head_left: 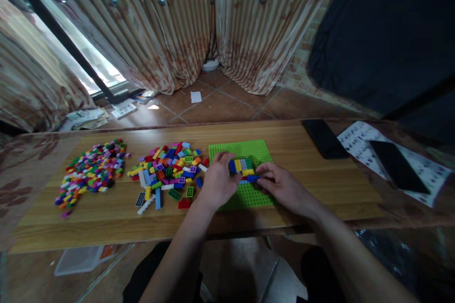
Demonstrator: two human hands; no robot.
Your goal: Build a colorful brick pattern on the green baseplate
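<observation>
A lime-green studded baseplate (249, 147) lies on the wooden table, with a small block of joined toy bricks (243, 165) in blue, yellow, grey and green at its middle. My left hand (221, 182) rests at the left side of this block, fingers curled against it; whether a loose brick is between them is hidden. From the right, my right hand (279, 183) pinches a blue brick (253, 178) at the block's near right corner. Red and light-blue bricks show partly beneath it.
Left of the baseplate spreads a pile of larger loose bricks (167, 170). Farther left lies a heap of small coloured pieces (92, 170). On the right are a black phone (325, 138), a printed sheet (359, 135) and a second dark phone (400, 165) on the sheet.
</observation>
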